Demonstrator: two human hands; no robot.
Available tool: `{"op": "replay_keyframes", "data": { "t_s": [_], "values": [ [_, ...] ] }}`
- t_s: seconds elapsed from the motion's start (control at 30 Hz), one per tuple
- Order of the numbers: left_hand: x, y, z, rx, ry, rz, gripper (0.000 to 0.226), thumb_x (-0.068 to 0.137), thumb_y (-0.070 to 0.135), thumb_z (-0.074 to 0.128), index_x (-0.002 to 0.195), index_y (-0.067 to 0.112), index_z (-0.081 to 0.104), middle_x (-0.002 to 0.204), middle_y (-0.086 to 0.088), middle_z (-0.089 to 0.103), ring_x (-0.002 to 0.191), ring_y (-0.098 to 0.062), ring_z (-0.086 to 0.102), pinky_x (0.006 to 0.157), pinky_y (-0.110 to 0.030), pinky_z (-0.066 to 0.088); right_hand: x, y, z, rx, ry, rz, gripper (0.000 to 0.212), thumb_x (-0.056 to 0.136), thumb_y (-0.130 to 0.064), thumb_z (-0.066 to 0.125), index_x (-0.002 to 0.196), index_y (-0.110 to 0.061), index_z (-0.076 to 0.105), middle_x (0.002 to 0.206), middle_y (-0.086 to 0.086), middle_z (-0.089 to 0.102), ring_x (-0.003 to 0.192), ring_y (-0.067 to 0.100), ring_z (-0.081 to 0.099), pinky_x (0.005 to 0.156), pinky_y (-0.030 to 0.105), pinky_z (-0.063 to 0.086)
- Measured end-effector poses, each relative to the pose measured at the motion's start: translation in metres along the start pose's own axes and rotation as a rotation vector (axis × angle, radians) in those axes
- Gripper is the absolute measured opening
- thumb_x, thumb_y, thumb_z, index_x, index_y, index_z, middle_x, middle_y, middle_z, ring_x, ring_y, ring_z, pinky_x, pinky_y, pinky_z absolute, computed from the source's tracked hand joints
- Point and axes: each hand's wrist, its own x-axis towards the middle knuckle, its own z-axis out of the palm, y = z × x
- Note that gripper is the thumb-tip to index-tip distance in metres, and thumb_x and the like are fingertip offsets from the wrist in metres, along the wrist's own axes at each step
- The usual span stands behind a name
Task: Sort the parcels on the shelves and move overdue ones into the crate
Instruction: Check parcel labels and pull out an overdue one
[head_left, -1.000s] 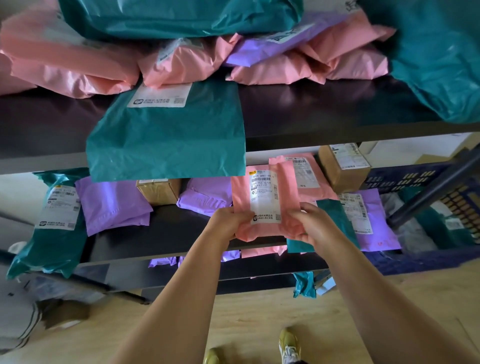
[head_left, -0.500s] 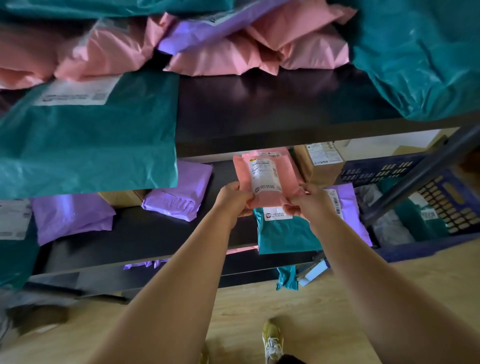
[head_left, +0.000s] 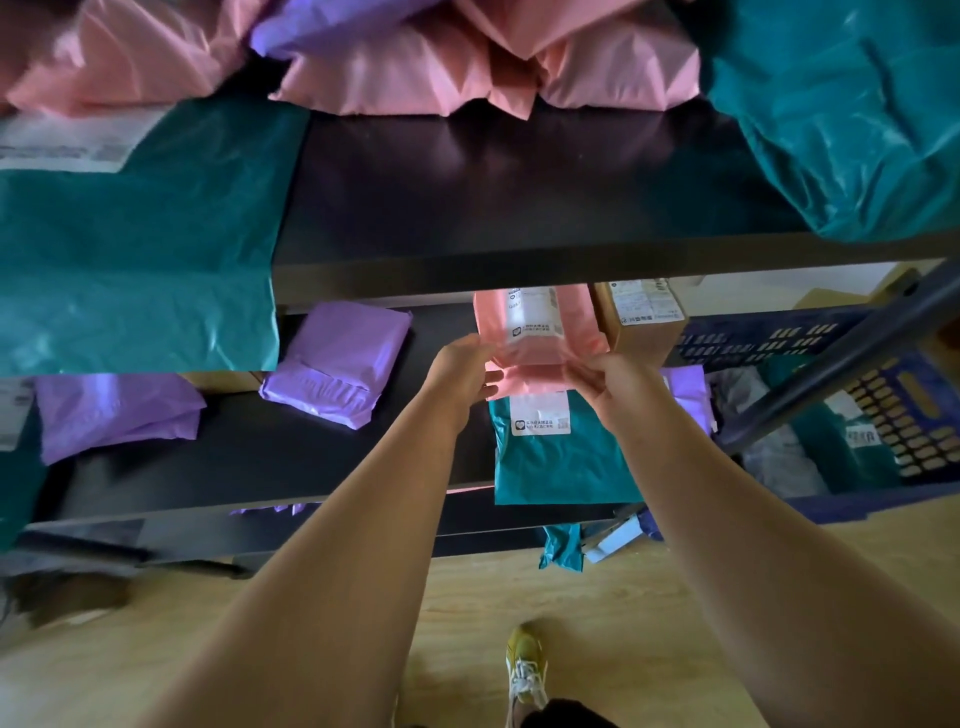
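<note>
holding: pink parcel (head_left: 540, 332), label side up, gripped at its lower end by both hands above the middle shelf (head_left: 260, 467), far end hidden under the top shelf (head_left: 519, 208)
left hand (head_left: 465, 371): fingers curled round the lower left corner
right hand (head_left: 610, 376): thumb and fingers pinching the lower right corner
lying beneath: small teal parcel (head_left: 561, 462) with white label, overhanging the middle shelf's front edge
standing just right: cardboard box (head_left: 641, 322)
resting further left: purple parcel (head_left: 340, 364), well apart
sitting far right: dark blue crate (head_left: 883, 415), parcels inside
heaped up top: pink, purple and teal bags; large teal parcel (head_left: 135, 260) drooping over the front edge
</note>
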Motion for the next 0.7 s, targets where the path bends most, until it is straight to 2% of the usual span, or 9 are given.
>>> {"op": "replay_keyframes", "data": {
  "t_s": [0.07,0.13,0.23,0.27,0.33,0.43,0.53,0.6,0.7],
  "values": [
    [-0.001,-0.002,-0.003,0.008,0.026,-0.014,0.013,0.095,0.016,0.057,0.083,0.018,0.06,0.098,-0.005,0.061,0.1,-0.027,0.061,0.09,-0.038,0.056,0.001,0.004,-0.002,0.068,0.005,0.008,0.015,0.093,0.01,0.048,0.098,-0.002,0.054,0.114,0.017,0.059,0.098,0.023,0.065,0.082,0.031,0.059],
    [0.0,-0.005,-0.008,-0.007,0.079,-0.037,0.011,0.097,0.013,0.051,0.093,0.012,0.062,0.096,-0.003,0.059,0.093,-0.023,0.061,0.08,-0.033,0.056,-0.006,0.008,-0.004,0.133,0.011,0.01,0.026,0.093,0.013,0.048,0.116,0.002,0.053,0.118,0.02,0.06,0.107,0.028,0.063,0.089,0.038,0.057],
    [0.006,-0.015,-0.028,-0.017,0.19,-0.042,0.025,0.1,0.013,0.046,0.121,0.008,0.058,0.099,-0.003,0.06,0.081,-0.019,0.061,0.075,-0.032,0.054,-0.013,0.004,0.002,0.089,0.15,0.055,0.01,0.094,0.006,0.05,0.097,-0.002,0.055,0.094,0.014,0.062,0.078,0.021,0.064,0.064,0.028,0.061],
    [0.008,-0.018,-0.035,0.03,0.214,-0.008,0.028,0.099,0.013,0.046,0.124,0.007,0.059,0.1,-0.004,0.062,0.082,-0.021,0.062,0.079,-0.036,0.055,-0.013,-0.001,0.006,0.018,0.199,0.059,0.008,0.095,0.004,0.051,0.092,-0.003,0.054,0.092,0.013,0.062,0.071,0.018,0.062,0.065,0.028,0.06],
    [0.006,-0.023,-0.058,0.124,0.291,0.053,0.031,0.097,0.01,0.046,0.124,0.008,0.061,0.113,-0.01,0.067,0.1,-0.029,0.066,0.095,-0.044,0.053,-0.017,-0.003,0.023,-0.099,0.247,0.045,0.008,0.094,0.001,0.055,0.102,0.0,0.057,0.09,0.013,0.064,0.068,0.019,0.063,0.077,0.033,0.06],
    [0.003,-0.031,-0.094,0.331,0.419,0.013,0.039,0.094,0.004,0.043,0.126,0.015,0.062,0.123,-0.009,0.066,0.111,-0.032,0.063,0.095,-0.037,0.051,-0.031,0.002,0.056,-0.253,0.17,0.012,0.017,0.095,-0.007,0.058,0.111,-0.003,0.058,0.086,0.01,0.066,0.075,0.021,0.068,0.084,0.04,0.06],
    [-0.004,-0.041,-0.139,0.451,0.456,0.049,0.041,0.096,0.004,0.042,0.134,0.012,0.056,0.13,-0.01,0.061,0.117,-0.029,0.059,0.088,-0.027,0.045,-0.051,0.022,0.096,-0.288,0.042,0.041,0.008,0.097,-0.006,0.056,0.103,-0.002,0.056,0.081,0.01,0.066,0.068,0.022,0.067,0.077,0.039,0.06],
    [-0.006,-0.05,-0.165,0.574,0.489,0.068,0.042,0.096,0.006,0.042,0.135,0.016,0.055,0.134,-0.011,0.058,0.12,-0.031,0.056,0.089,-0.027,0.042,-0.065,0.04,0.121,-0.295,-0.093,0.063,0.008,0.097,-0.002,0.052,0.093,-0.007,0.056,0.079,0.01,0.06,0.066,0.022,0.061,0.074,0.036,0.056],
    [-0.008,-0.059,-0.195,0.722,0.46,0.091,0.049,0.095,0.007,0.043,0.142,0.02,0.047,0.146,-0.01,0.043,0.123,-0.033,0.051,0.093,-0.033,0.042,-0.075,0.065,0.155,-0.409,-0.165,0.12,0.016,0.097,-0.003,0.052,0.083,-0.011,0.054,0.089,0.015,0.059,0.072,0.024,0.06,0.073,0.035,0.054]
  ]
}}
